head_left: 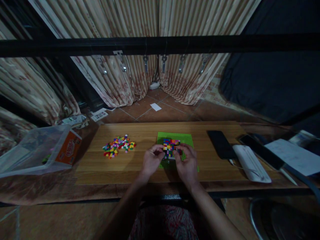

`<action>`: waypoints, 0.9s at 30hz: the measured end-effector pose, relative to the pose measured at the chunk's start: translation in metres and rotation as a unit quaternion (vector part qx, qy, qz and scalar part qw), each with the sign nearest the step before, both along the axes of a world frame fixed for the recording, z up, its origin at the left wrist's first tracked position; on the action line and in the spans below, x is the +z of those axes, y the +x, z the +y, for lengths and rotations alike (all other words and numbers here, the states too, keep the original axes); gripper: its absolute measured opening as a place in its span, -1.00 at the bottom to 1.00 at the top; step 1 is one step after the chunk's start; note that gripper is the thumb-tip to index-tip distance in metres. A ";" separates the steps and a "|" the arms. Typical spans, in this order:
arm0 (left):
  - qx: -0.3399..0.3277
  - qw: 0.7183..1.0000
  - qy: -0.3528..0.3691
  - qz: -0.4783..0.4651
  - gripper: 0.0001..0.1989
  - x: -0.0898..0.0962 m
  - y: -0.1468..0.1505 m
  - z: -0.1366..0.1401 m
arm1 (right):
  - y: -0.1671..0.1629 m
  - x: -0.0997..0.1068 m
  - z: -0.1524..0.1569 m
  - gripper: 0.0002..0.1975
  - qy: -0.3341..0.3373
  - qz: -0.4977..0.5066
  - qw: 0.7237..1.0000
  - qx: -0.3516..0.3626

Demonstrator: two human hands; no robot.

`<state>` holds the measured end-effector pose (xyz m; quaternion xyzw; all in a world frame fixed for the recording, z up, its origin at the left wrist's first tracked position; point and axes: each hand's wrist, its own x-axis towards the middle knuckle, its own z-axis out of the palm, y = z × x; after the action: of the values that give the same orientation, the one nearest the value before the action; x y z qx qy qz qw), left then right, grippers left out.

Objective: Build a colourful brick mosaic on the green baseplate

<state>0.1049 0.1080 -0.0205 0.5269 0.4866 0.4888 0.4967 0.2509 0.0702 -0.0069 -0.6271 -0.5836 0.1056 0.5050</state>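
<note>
A green studded baseplate (175,135) lies on the wooden board in front of me. On it sits a multicoloured block of small toy bricks (170,145), in blue, red, yellow, white and other colours. My left hand (152,160) grips the block's left side with bent fingers and thumb. From the right, my right hand (187,163) has its thumb and fingers on the block's other edge. Whether the block is pressed onto the baseplate or resting loosely, I cannot tell. A loose pile of small bricks (119,145) lies to the left of my hands.
A clear plastic box (30,150) with an orange label stands left of the wooden board (95,170). On the right lie a black phone (221,144), a white power bank (251,163) with a cable, and another dark device (261,151). A black bar (160,44) crosses beyond the board.
</note>
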 end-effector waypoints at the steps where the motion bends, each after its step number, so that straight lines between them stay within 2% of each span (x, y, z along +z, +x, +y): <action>1: 0.003 1.000 0.000 0.002 -0.78 0.000 0.000 0.000 | -0.003 0.001 0.003 -0.79 -0.006 -0.012 1.000 0.000; 6: 0.011 1.000 -0.013 0.007 -0.77 0.001 -0.001 -0.002 | -0.016 0.001 0.015 -0.74 -0.046 -0.047 0.998 -0.014; 12: 0.030 0.999 -0.023 -0.002 -0.84 0.003 0.000 -0.002 | -0.019 -0.001 0.018 -0.72 -0.053 -0.049 0.997 -0.033; 20: 0.032 0.999 -0.033 -0.015 -0.88 -0.004 0.003 0.004 | -0.024 -0.001 0.019 -0.72 -0.079 -0.033 0.995 -0.048; 27: 0.044 0.998 -0.038 -0.001 -0.91 0.001 0.005 0.004 | -0.027 -0.004 0.022 -0.76 -0.064 -0.006 0.997 -0.045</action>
<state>0.1099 0.1119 -0.0192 0.4853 0.5273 0.4921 0.4942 0.2238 0.0923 -0.0110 -0.6846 -0.5499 0.1159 0.4643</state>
